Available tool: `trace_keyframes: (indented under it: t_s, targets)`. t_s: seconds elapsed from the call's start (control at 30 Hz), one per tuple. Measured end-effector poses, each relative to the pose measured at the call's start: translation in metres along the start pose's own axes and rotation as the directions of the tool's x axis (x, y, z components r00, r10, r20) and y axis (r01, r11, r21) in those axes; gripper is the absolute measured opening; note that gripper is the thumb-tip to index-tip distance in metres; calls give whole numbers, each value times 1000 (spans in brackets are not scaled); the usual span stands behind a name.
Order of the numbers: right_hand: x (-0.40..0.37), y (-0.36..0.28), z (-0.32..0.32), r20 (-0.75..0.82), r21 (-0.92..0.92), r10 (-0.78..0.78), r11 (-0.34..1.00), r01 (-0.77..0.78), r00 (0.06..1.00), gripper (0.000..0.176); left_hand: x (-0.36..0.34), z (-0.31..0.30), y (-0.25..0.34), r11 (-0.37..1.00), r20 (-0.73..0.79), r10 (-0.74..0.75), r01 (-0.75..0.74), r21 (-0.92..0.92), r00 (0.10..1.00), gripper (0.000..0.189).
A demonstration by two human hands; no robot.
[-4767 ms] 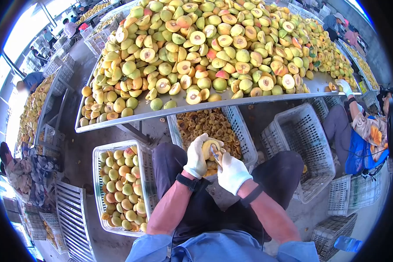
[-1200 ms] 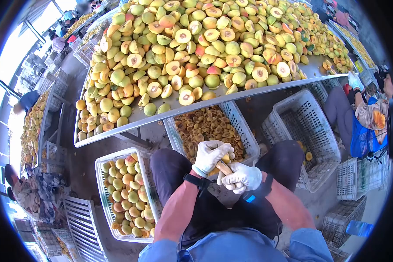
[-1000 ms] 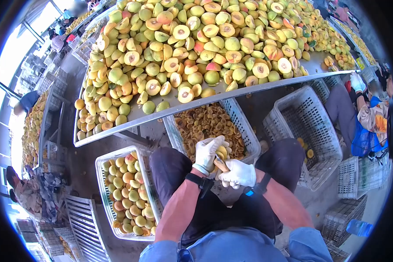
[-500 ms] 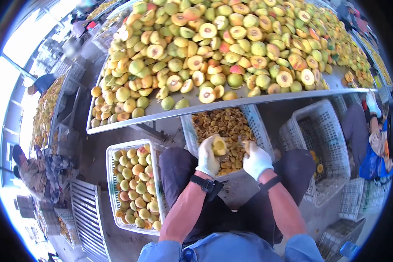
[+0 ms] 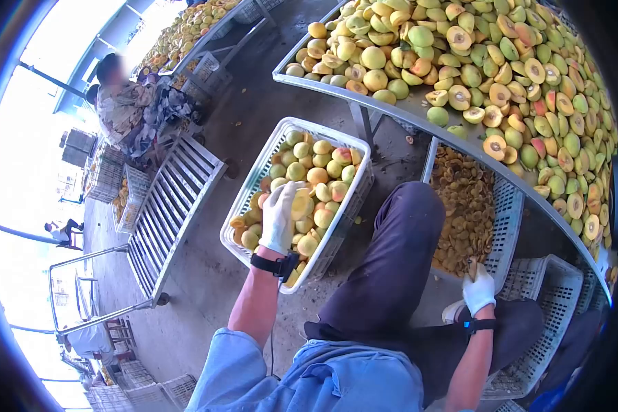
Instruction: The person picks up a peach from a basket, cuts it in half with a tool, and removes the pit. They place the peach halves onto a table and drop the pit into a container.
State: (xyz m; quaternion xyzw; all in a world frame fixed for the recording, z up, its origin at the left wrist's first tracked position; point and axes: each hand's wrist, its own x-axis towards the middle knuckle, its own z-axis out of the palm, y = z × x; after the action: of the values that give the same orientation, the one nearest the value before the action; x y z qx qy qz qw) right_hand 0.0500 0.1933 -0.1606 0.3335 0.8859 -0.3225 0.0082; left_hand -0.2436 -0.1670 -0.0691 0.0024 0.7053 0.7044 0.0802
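My left hand (image 5: 279, 216), in a white glove, is over the white basket of fruit (image 5: 230, 233), its fingers closed around a yellow peach half (image 5: 301, 204). Round green, yellow and reddish fruits (image 5: 317, 176) fill the basket beneath. My right hand (image 5: 478, 288), also gloved, is at the near end of the crate (image 5: 509, 226) of brown pit pieces (image 5: 460, 199). Its fingers are closed on a small tool, of which only a short brownish part shows.
A metal table (image 5: 419, 123) piled with halved fruit spans the upper right. An empty crate (image 5: 553, 309) stands at lower right. A slatted metal cart (image 5: 168, 220) is on the left, with a seated person (image 5: 127, 103) behind it.
The view has turned left. My left hand has moved from above the pit crate to the fruit basket, with a peach half in it. My right hand is lower, at the crate's near end.
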Motion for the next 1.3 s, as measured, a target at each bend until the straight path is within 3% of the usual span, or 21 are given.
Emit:
trace_keyframes:
  t_s: [0.03,0.1,0.17,0.23,0.27,0.37,0.43,0.47,0.6,0.7,0.77,0.83,0.87,0.9,0.93,0.97,1.0,1.03,1.17,1.23,1.3]
  targets:
    - [-1,-1,0,18,-24,5,1000,-5,1000,20,12,-28,-32,990,-183,-43,67,127,982,24]
    - [-1,-3,3,52,-57,13,998,-10,999,21,10,-61,-63,876,-177,43,49,479,983,35]
    - [-3,0,8,75,-107,-2,994,10,997,21,0,-60,-95,421,34,319,-174,890,947,44]
    - [-6,0,9,78,-128,-8,992,18,997,21,-13,-55,-126,284,76,1,-74,956,997,51]
    - [-5,0,8,76,-138,-7,990,17,997,21,-18,-50,-124,279,39,4,-38,959,999,51]
    - [-11,5,4,49,-20,15,1000,-14,999,21,-12,-48,-141,240,32,366,-128,962,930,39]
    - [-12,18,10,41,-56,-2,998,4,999,19,3,-46,-145,212,44,225,-93,973,973,27]
    - [-13,20,14,37,-86,-7,996,10,999,17,11,-46,-155,135,53,396,-115,984,917,29]
    - [-20,20,23,21,-113,-35,993,37,999,19,37,-56,-185,182,0,447,-91,979,895,28]
    - [-25,11,21,59,24,32,999,-33,998,21,42,-56,-191,110,38,346,-81,991,938,31]
    - [-23,8,19,15,-37,-45,998,46,999,22,44,-50,-180,161,21,266,-66,985,964,27]
    - [-27,-4,12,93,238,155,956,-174,983,19,43,-54,-174,196,-28,199,-11,981,980,27]
    - [-29,-9,8,149,329,194,915,-233,970,17,46,-57,-161,205,-9,20,5,979,1000,31]
    - [-37,-9,-3,177,424,261,850,-312,949,15,48,-56,-157,226,-57,-3,56,973,998,33]
    - [-46,-32,-23,94,405,240,878,-257,966,14,52,-49,-144,141,-79,-106,94,986,991,36]
    - [-46,-14,-22,157,448,260,841,-303,953,15,55,-45,-133,56,12,-89,-7,998,996,34]
    - [-46,-1,-20,148,458,258,838,-298,955,17,61,-43,-133,97,18,0,-18,995,1000,30]
    - [-48,-11,-30,133,408,293,855,-321,947,19,57,-31,-117,247,55,188,-101,964,981,26]
    - [-40,42,25,-26,353,174,923,-154,984,27,72,57,-38,363,311,564,-567,739,765,22]
    - [-52,9,3,-99,133,112,986,-99,989,26,66,123,20,529,388,514,-639,559,765,17]
    - [-55,5,9,-50,8,109,994,-109,993,24,66,185,52,479,500,499,-706,522,708,17]
